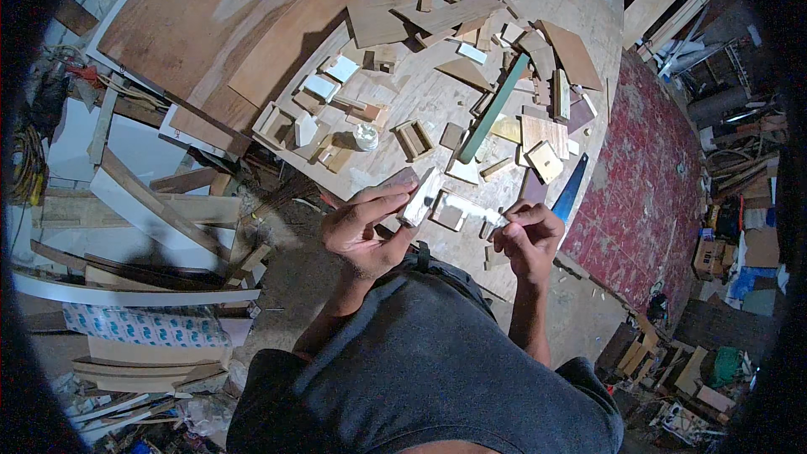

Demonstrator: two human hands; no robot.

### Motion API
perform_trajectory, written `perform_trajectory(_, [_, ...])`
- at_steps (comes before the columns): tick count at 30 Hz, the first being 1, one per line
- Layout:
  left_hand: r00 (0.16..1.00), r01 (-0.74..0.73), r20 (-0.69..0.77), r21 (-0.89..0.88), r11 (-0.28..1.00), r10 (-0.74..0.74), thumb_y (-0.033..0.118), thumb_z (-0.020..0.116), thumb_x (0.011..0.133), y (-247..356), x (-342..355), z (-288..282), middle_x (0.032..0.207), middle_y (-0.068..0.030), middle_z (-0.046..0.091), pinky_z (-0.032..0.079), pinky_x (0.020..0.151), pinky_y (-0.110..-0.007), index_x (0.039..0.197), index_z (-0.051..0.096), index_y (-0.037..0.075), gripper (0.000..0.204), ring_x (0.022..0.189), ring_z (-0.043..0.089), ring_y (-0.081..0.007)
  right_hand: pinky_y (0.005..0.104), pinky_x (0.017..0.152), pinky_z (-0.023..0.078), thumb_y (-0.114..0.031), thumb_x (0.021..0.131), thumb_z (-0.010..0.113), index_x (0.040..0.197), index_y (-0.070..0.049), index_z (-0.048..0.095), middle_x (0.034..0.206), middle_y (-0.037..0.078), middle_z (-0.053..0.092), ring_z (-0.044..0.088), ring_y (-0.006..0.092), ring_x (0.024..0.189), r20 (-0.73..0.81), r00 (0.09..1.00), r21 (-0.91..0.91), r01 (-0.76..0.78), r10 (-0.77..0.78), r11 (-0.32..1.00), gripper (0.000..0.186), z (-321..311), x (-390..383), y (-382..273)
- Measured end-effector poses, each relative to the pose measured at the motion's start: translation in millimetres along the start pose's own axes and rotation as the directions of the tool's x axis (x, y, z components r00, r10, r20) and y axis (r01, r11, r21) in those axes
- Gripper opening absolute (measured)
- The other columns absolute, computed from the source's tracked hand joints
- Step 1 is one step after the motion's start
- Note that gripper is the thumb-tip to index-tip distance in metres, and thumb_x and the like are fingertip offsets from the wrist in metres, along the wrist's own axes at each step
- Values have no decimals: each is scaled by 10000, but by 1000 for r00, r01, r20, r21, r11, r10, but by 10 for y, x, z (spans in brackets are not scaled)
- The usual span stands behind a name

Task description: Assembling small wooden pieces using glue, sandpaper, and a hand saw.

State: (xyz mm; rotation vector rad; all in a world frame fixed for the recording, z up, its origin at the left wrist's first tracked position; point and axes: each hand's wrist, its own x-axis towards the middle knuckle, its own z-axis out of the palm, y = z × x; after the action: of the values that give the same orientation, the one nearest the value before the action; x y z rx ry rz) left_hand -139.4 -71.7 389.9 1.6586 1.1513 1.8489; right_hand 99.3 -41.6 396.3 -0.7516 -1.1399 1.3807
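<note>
My left hand is closed around a small wooden block with a pale, whitish face, tilted up in front of my body. Between the fingertips of my right hand is a thin stick smeared with white; its far end points toward the block and sits slightly apart from it. Whether it is a brush I cannot tell. Beyond my left hand, a small open jar of white paste stands on the wooden worktable. A small open wooden box frame lies right of the jar.
Offcuts cover the table, among them a long green strip and a tan board. A blue saw-like blade lies at the right edge. Large plywood sheets lean at the left; a worn red surface lies to the right.
</note>
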Motion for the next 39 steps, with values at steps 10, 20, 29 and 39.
perform_trajectory(10, [999, -20, 24, -94, 995, 22, -128, 742, 716, 54, 47, 9, 1102, -272, 637, 564, 871, -359, 1083, 579, -59, 407, 1014, 670, -305, 238, 408, 427, 4, 816, 732, 864, 38, 647, 762, 146, 631, 597, 147, 528, 90, 993, -48, -74, 78, 996, 103, 24, -18, -39])
perform_trajectory(20, [999, 38, -14, -158, 987, -41, -79, 764, 742, 59, 56, 51, 1060, -249, 661, 562, 846, -347, 1058, 602, -61, 356, 987, 677, -273, 246, 448, 460, 17, 838, 713, 866, 32, 625, 803, 157, 642, 600, 149, 544, -12, 996, -72, -85, 85, 994, 94, 23, -13, 21])
perform_trajectory(29, [997, 60, -32, -124, 990, -64, -86, 756, 728, 67, 24, 48, 1111, -247, 657, 587, 868, -356, 1065, 617, -100, 365, 1054, 669, -320, 259, 440, 490, 79, 802, 718, 826, 30, 573, 825, 156, 618, 585, 128, 570, -66, 996, -27, 60, -62, 998, 155, 72, -85, -35])
perform_trajectory(39, [995, 79, -61, -29, 996, -81, -58, 799, 729, 76, 43, 102, 1049, -215, 675, 548, 817, -312, 1039, 629, -57, 353, 931, 676, -219, 227, 475, 505, 101, 782, 724, 785, 44, 589, 836, 153, 648, 610, 118, 639, -51, 995, -256, 70, -86, 964, 147, 115, -124, -63])
